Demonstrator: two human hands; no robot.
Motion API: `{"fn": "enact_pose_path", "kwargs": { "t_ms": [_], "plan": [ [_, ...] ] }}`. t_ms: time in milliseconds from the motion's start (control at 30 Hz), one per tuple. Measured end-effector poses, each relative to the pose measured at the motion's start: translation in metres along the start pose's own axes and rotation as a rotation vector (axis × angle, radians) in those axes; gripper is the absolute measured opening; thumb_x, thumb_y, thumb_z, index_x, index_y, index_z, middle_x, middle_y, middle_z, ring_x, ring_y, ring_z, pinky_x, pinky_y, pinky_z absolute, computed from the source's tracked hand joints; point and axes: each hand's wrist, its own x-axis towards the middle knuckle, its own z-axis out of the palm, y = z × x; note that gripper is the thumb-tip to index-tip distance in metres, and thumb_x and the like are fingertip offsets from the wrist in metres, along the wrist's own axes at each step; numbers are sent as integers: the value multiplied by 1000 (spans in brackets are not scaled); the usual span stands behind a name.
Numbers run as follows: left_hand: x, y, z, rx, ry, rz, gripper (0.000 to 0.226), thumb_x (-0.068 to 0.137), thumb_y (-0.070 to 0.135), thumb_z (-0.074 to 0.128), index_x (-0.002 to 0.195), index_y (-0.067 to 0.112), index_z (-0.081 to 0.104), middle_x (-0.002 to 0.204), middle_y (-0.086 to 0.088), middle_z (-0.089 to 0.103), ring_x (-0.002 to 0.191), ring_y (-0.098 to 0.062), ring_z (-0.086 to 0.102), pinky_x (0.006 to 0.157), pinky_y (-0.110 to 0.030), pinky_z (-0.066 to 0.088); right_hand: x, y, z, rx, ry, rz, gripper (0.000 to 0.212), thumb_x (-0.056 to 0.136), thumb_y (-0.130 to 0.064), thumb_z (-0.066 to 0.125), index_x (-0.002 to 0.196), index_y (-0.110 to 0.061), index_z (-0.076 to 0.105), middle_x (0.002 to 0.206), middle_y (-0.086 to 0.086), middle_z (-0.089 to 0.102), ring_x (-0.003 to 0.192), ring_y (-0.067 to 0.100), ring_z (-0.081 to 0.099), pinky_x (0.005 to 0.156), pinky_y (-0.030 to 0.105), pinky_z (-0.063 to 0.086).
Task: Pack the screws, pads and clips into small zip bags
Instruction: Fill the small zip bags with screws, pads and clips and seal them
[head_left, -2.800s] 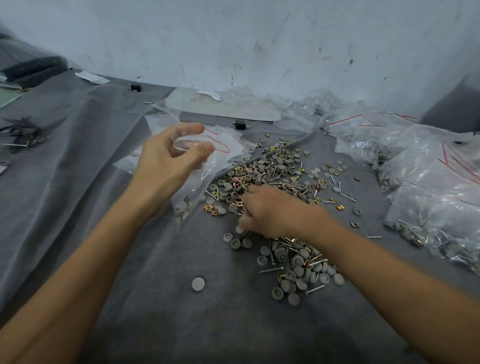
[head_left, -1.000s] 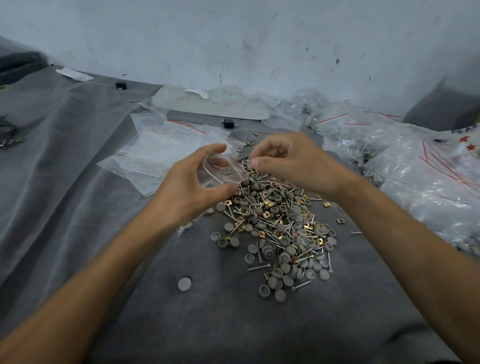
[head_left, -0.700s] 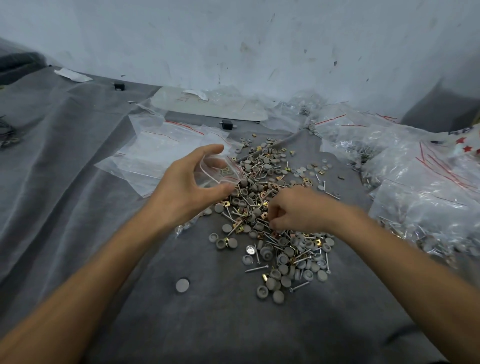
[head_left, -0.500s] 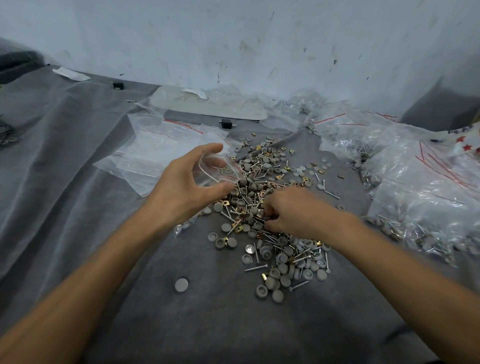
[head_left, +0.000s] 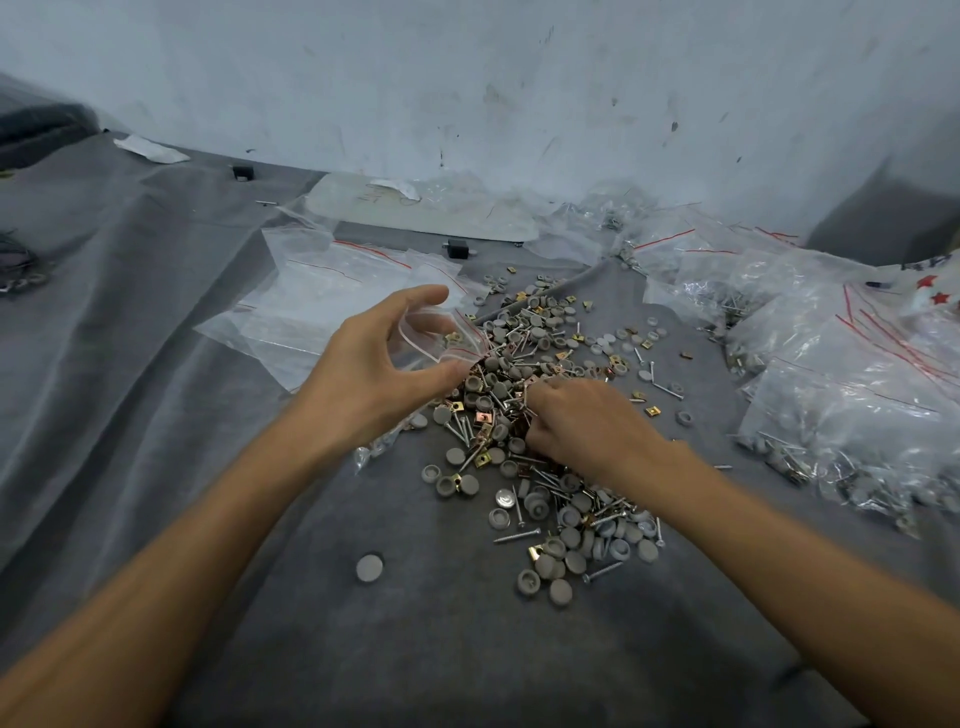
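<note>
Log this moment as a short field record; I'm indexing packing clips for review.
left hand: pinches a small bag by its mouth, which gapes
right hand: fingers curled down in the pile; what it grasps is hidden
pile: pads, screws and clips mixed on grey cloth
empty bags: flat, left of the pile
filled bags: heaped at right
pad: one alone, near side

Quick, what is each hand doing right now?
Left hand: holds a small zip bag.
Right hand: curled in the parts pile; grip cannot be told.
</note>
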Motion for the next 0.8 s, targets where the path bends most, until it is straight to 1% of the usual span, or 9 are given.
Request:
{"fn": "enact_pose_path", "kwargs": {
  "t_ms": [133, 233, 300, 367, 467, 567, 633, 700, 800],
  "plan": [
    [0, 1, -2, 10, 4, 2, 69, 78, 38, 84, 140, 30, 54, 108, 26, 68, 108, 7, 62, 101, -28, 50, -1, 15, -3, 325, 48, 154, 21, 97, -29, 58, 83, -18, 47, 76, -3, 54, 69, 17, 47, 56, 31, 29],
    [0, 2, -1, 22, 6, -4, 68, 78, 39, 83, 139, 32, 53, 107, 26, 68, 108, 8, 62, 103, -31, 50, -1, 25, -7, 479, 34, 227, 22, 99, -34, 53, 89, -14, 52, 78, 6, 60, 66, 16, 48, 55, 34, 32],
    [0, 3, 0, 27, 4, -4, 69, 77, 39, 83, 139, 32, 53, 108, 23, 68, 107, 8, 62, 103, -32, 51, -1, 30, -8, 500, 6, 223, 22, 101, -36, 51, 89, -17, 54, 79, 5, 63, 67, 17, 51, 58, 34, 37],
    [0, 3, 0, 23, 3, -8, 69, 77, 39, 83, 139, 32, 53, 108, 22, 68, 107, 8, 62, 104, -33, 51, -1, 31, -9, 487, 15, 196, 20, 102, -36, 53, 85, -24, 53, 80, -1, 61, 70, 14, 53, 58, 32, 36],
    [-1, 4, -1, 21, -3, -19, 73, 75, 45, 82, 141, 33, 53, 109, 25, 68, 108, 7, 62, 104, -36, 51, 1, 31, -8, 458, 88, 158, 19, 100, -34, 56, 84, -23, 55, 88, -6, 55, 79, 10, 50, 63, 29, 34],
    [-1, 6, -1, 18, -10, -24, 76, 72, 50, 79, 141, 33, 52, 110, 25, 67, 108, 7, 63, 104, -36, 51, 4, 32, -10, 362, 72, 89, 19, 99, -32, 58, 84, -21, 54, 87, -4, 55, 80, 16, 51, 66, 33, 35],
    [-1, 7, -2, 19, -9, -27, 77, 72, 51, 78, 142, 32, 52, 110, 23, 68, 107, 7, 63, 104, -35, 51, 7, 32, -9, 221, -10, 11, 13, 98, -30, 58, 92, -18, 56, 92, -1, 58, 87, 21, 54, 69, 33, 35],
    [-1, 7, -2, 20, -5, -31, 77, 72, 49, 79, 142, 31, 52, 110, 22, 68, 107, 7, 62, 105, -36, 51, 9, 30, -6, 122, -60, -49, 14, 100, -29, 56, 106, -17, 59, 101, 2, 58, 94, 22, 55, 75, 34, 40],
    [-2, 8, -3, 18, -4, -38, 73, 76, 43, 81, 142, 30, 52, 111, 19, 68, 108, 6, 63, 105, -38, 50, 9, 27, -5, 107, -82, -76, 19, 101, -28, 56, 116, -19, 62, 109, 2, 59, 102, 22, 57, 85, 35, 46]
  ]
}}
